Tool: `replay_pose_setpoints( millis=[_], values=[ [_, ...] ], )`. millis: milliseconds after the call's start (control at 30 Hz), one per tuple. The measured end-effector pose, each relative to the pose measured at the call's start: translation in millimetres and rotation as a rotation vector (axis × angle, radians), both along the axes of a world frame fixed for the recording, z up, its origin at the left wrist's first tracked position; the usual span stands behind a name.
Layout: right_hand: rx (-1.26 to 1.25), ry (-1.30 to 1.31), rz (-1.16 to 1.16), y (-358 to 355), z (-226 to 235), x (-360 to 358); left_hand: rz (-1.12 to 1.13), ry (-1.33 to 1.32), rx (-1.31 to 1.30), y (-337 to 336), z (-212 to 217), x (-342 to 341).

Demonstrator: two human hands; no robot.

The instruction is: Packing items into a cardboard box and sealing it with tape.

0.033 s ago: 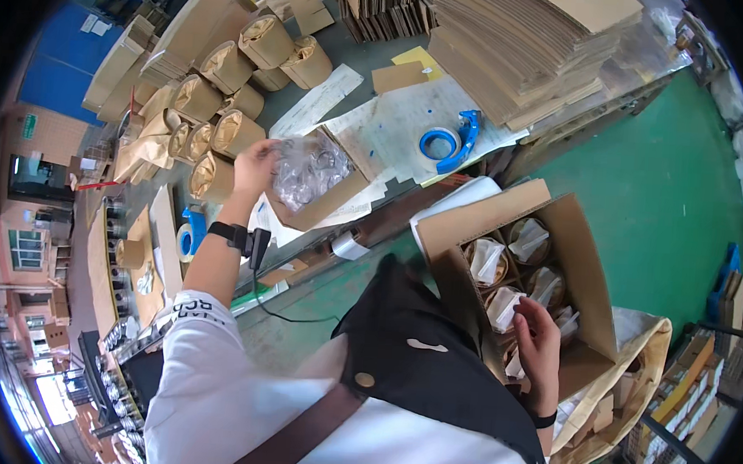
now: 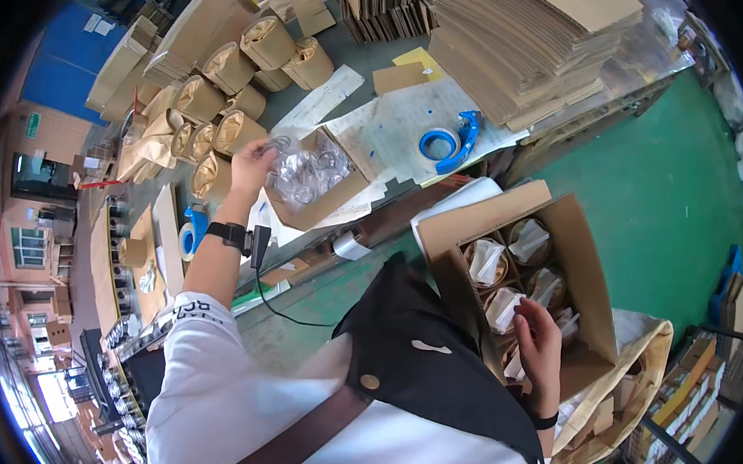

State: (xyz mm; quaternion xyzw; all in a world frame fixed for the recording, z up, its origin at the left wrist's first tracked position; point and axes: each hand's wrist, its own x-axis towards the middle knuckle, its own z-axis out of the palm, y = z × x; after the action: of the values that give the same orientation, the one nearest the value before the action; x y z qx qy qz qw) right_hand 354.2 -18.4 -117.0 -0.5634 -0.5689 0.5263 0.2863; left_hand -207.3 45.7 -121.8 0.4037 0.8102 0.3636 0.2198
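Observation:
My left hand (image 2: 250, 167) is at the left edge of a small open carton (image 2: 336, 203) on the bench. Its fingers are closed on a small clear plastic bag (image 2: 276, 144); a greyish item seems to be inside. More clear plastic bags (image 2: 311, 174) fill that carton. My right hand (image 2: 538, 344) is over a larger open carton (image 2: 593, 288) at the right, fingers curved and apart. Its fingertips are beside a white folded packet (image 2: 503, 310) on top of a round brown paper-wrapped pack. Several similar packs (image 2: 487, 263) stand in the carton's divided cells.
Brown paper-lined cylinders (image 2: 220, 70) crowd the bench's left back. A blue tape dispenser (image 2: 455, 143) lies right of the small carton, below a tall stack of flat cardboard (image 2: 519, 50). A cable (image 2: 277, 313) hangs from my left wrist. A lined bin (image 2: 648, 368) stands beside the large carton.
My left hand has shifted slightly left and down, and a clear bag now shows at its fingertips. The right hand stays at the large carton.

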Motion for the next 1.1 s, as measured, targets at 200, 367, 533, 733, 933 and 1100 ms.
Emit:
replay_pose_setpoints(
  millis=[200, 367, 533, 733, 933, 1100],
  values=[
    [0.023, 0.172, -0.022, 19.6, 12.5, 14.9, -0.001, -1.128, 0.294, 32.8, 45.4, 72.5],
    [0.304, 0.499, -0.038, 59.3, 42.0, -26.3, -0.496, -1.653, -0.054, 58.1, 41.2, 222.0],
    [-0.141, 0.612, -0.4, 45.4, 13.7, 6.2, -0.561, -1.863, -0.629, 68.4, -8.4, 328.8],
    [-0.388, 0.177, -1.067, -18.0, -114.9, 127.1, -0.491, -1.641, -0.897, 66.3, -79.9, 379.8],
    [-0.448, -1.071, -0.745, -16.2, -148.3, 144.6, -0.524, -1.652, -0.979, 68.4, -85.6, 390.7],
    [-0.291, 0.515, -0.497, 24.6, -69.8, 74.5, -0.529, -1.693, -1.002, 65.3, -84.0, 389.8]
  ],
)
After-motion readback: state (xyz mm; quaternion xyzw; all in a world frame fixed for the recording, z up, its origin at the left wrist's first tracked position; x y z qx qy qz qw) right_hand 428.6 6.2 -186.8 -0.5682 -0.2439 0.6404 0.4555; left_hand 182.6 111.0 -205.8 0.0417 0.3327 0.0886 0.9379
